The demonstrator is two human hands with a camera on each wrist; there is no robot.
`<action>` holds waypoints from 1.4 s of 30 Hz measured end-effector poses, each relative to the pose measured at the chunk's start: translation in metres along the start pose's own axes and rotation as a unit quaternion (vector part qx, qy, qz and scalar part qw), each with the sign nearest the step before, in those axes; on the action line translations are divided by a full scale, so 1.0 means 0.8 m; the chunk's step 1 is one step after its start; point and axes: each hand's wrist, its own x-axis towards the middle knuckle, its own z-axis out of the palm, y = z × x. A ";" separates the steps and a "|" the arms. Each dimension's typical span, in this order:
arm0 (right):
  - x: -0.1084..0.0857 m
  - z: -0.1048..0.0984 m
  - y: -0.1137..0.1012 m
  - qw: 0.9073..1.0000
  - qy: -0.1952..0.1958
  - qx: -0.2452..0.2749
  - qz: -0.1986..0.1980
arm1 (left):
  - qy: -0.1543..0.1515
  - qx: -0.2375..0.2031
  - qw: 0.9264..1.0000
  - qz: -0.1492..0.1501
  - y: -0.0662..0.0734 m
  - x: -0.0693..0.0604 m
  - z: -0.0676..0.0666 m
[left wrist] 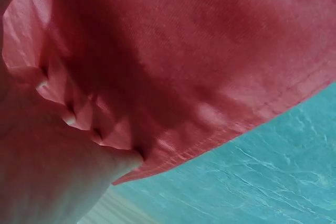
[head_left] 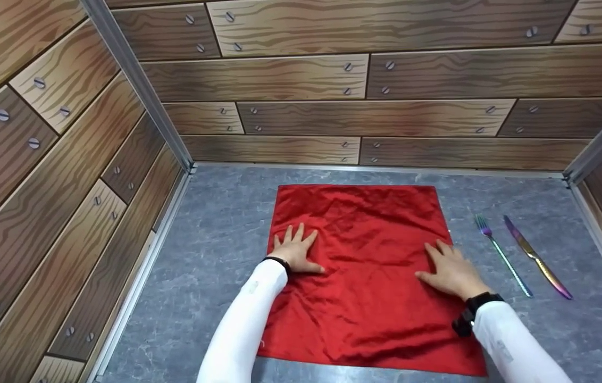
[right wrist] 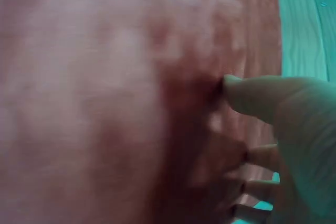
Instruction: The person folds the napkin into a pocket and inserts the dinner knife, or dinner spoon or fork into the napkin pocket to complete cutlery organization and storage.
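A red cloth [head_left: 370,303], roughly square and lightly wrinkled, lies spread on the grey surface. On its left side rests my left hand [head_left: 294,252], fingers spread and thumb pointing inward. My right hand [head_left: 451,271] touches the cloth near the right edge, its fingers also spread. The left wrist view shows small folds in the cloth [left wrist: 210,40] around the fingertips of the left hand [left wrist: 58,150]. In the right wrist view, the thumb and fingertips of the right hand [right wrist: 304,129] meet the blurred cloth [right wrist: 79,87].
To the right of the cloth lie a rainbow-coloured fork [head_left: 503,255] and a matching knife [head_left: 535,258], side by side. Wood-patterned panels wall in the grey tabletop [head_left: 216,234] at the back [head_left: 301,80], left [head_left: 67,213] and right.
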 end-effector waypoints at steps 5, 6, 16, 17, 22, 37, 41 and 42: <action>0.001 0.003 0.003 1.000 -0.002 -0.002 -0.001 | 0.035 -0.005 0.999 0.013 -0.013 0.009 0.011; 0.001 0.003 0.002 1.000 0.001 -0.002 -0.002 | 0.043 -0.001 0.999 0.019 -0.014 0.007 0.012; -0.038 0.004 -0.006 0.998 0.011 0.027 -0.047 | 0.058 0.036 0.990 0.123 -0.029 -0.055 0.009; -0.044 0.003 -0.006 0.998 0.007 0.031 -0.051 | 0.057 0.038 0.990 0.125 -0.032 -0.062 0.010; -0.069 0.002 0.003 0.997 -0.010 0.045 -0.054 | 0.054 0.036 0.992 0.106 -0.048 -0.081 0.011; -0.079 0.003 0.023 0.998 -0.039 0.037 -0.046 | 0.042 0.044 0.995 0.081 -0.054 -0.081 0.022; -0.081 0.006 0.019 0.997 -0.033 0.040 -0.051 | 0.045 0.038 0.993 0.100 -0.054 -0.097 0.028; -0.082 0.007 0.017 0.997 -0.031 0.044 -0.054 | 0.044 0.028 0.993 0.107 -0.054 -0.102 0.031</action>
